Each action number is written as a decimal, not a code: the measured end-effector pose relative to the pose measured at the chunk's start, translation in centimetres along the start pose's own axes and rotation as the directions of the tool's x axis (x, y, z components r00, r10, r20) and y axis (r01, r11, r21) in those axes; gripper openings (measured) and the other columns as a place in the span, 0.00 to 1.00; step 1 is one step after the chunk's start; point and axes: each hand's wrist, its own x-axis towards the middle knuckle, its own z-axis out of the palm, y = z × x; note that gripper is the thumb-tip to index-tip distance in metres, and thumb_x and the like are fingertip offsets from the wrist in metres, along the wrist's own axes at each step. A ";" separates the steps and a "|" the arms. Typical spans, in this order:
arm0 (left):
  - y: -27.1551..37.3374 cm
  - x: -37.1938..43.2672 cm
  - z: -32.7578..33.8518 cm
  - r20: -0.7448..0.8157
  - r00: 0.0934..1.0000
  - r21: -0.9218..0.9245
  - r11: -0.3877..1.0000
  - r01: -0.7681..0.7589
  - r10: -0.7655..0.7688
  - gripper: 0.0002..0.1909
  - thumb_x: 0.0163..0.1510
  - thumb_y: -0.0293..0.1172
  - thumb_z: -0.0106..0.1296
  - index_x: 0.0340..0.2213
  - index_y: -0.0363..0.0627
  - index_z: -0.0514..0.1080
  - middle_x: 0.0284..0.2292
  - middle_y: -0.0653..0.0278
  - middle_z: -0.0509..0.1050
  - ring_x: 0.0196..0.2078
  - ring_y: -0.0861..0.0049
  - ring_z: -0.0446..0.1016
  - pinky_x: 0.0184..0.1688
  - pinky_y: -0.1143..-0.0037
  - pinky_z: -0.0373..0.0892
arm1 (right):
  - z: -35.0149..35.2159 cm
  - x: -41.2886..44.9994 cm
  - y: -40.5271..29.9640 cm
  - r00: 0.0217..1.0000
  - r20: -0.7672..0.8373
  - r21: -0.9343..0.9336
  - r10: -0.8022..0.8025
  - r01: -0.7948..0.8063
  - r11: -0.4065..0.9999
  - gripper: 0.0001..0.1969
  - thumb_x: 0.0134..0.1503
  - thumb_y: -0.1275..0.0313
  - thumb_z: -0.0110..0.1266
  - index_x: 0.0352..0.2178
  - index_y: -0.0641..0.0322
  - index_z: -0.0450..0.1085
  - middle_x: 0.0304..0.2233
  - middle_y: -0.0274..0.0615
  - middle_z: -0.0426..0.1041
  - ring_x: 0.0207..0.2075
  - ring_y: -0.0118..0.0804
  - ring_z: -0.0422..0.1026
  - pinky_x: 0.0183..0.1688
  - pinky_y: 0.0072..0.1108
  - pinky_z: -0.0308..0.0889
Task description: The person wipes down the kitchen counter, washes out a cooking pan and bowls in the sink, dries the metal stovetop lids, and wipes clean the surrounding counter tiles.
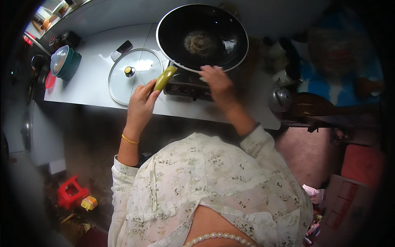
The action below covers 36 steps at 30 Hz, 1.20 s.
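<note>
My left hand (pixel 142 100) grips the olive-green handle (pixel 165 79) of a large black wok (pixel 200 37) with a pale rim. The wok tilts over a gas stove (pixel 188 88), and a brownish patch marks the middle of its inner surface. At the near rim is my right hand (pixel 217 85), blurred, its fingers pressed over a thin white cloth or tissue (pixel 202 79), mostly hidden beneath them. Just left of the stove lies a glass lid (pixel 120 85) with a yellow-and-black knob.
A dark phone-like object (pixel 122 50) rests behind the lid on the white counter (pixel 92 89). Teal bowls (pixel 71 66) stand at its left end. A metal pot or kettle (pixel 280 99) stands at the right. On the floor are a red stool (pixel 72 191) and a yellow packet (pixel 89 203).
</note>
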 end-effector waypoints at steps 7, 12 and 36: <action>0.4 0.1 -0.5 0.068 0.997 0.110 0.994 -0.029 0.021 0.17 0.57 0.30 0.52 0.48 0.37 0.71 0.27 0.60 0.68 0.25 0.74 0.64 0.31 0.77 0.63 | -3.3 1.5 0.2 0.906 -0.033 0.157 0.421 -0.412 0.898 0.17 0.57 0.81 0.47 0.48 0.59 0.67 0.49 0.48 0.71 0.50 0.50 0.70 0.50 0.32 0.67; 0.1 0.2 -0.6 0.029 0.998 0.117 0.992 -0.054 0.051 0.18 0.57 0.31 0.53 0.48 0.39 0.71 0.26 0.59 0.68 0.24 0.73 0.65 0.29 0.75 0.64 | 0.8 2.0 -0.6 0.998 0.031 -0.089 0.056 -0.053 0.995 0.16 0.57 0.82 0.44 0.48 0.62 0.68 0.49 0.47 0.71 0.51 0.46 0.70 0.55 0.32 0.65; -23.9 13.7 -2.8 0.037 0.947 0.657 0.722 0.217 -0.319 0.24 0.55 0.31 0.46 0.54 0.61 0.65 0.57 0.61 0.62 0.56 0.56 0.64 0.55 0.63 0.65 | -5.7 -2.6 -6.6 0.742 0.120 0.279 0.660 -0.663 0.694 0.18 0.57 0.83 0.49 0.49 0.63 0.69 0.49 0.42 0.72 0.47 0.33 0.71 0.50 0.21 0.65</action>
